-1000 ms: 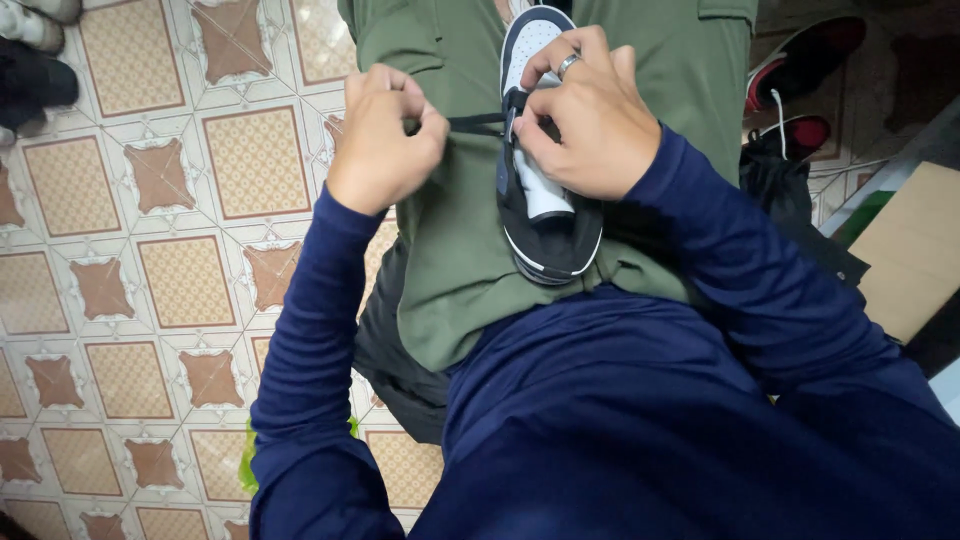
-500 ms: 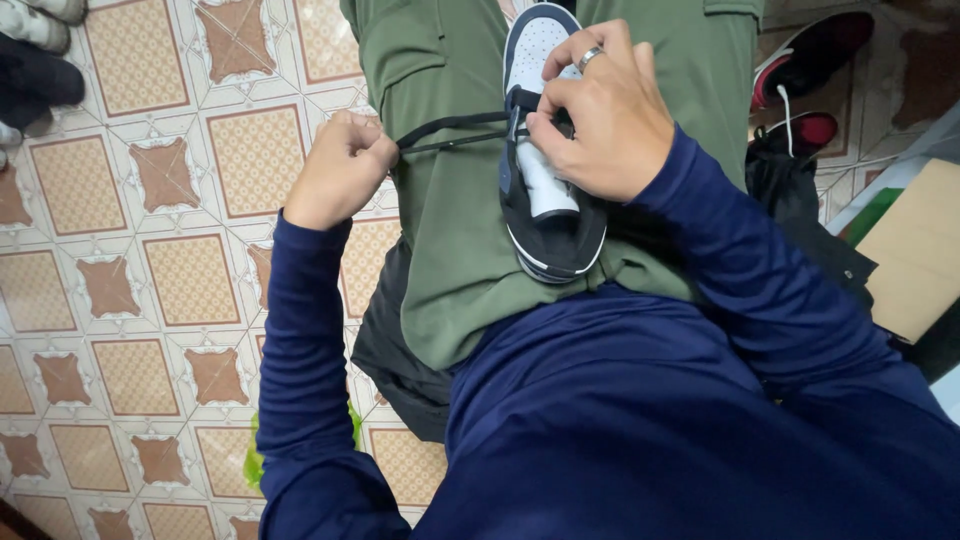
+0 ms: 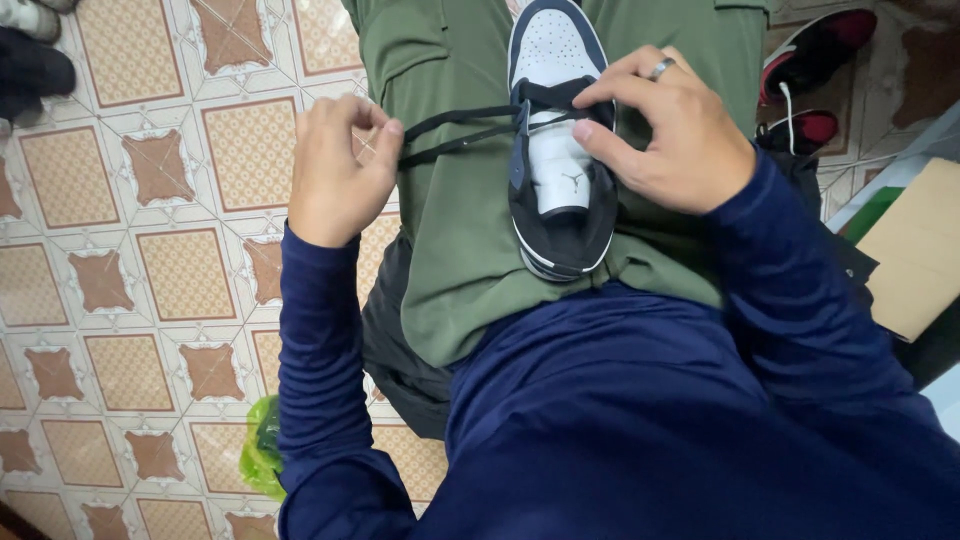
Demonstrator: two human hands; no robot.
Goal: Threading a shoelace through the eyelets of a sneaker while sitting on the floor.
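Note:
A white and dark navy sneaker (image 3: 556,150) rests on my lap, on green trousers (image 3: 470,230), toe pointing away from me. My left hand (image 3: 335,170) pinches the ends of a black shoelace (image 3: 455,135) and holds them stretched out to the left of the shoe. My right hand (image 3: 670,130), with a ring on one finger, grips the lace at the shoe's upper eyelets and steadies the shoe from the right side. Both arms are in dark blue sleeves.
Patterned brown and white floor tiles (image 3: 150,250) lie to the left. A red and black sneaker (image 3: 815,55) sits at the upper right, a cardboard box (image 3: 915,250) at the right edge, a green plastic bag (image 3: 262,450) below my left arm, and other shoes (image 3: 30,45) at the top left.
My left hand has moved away from the shoe to the left, drawing the black lace out taut. My right hand has stayed on the shoe's eyelets.

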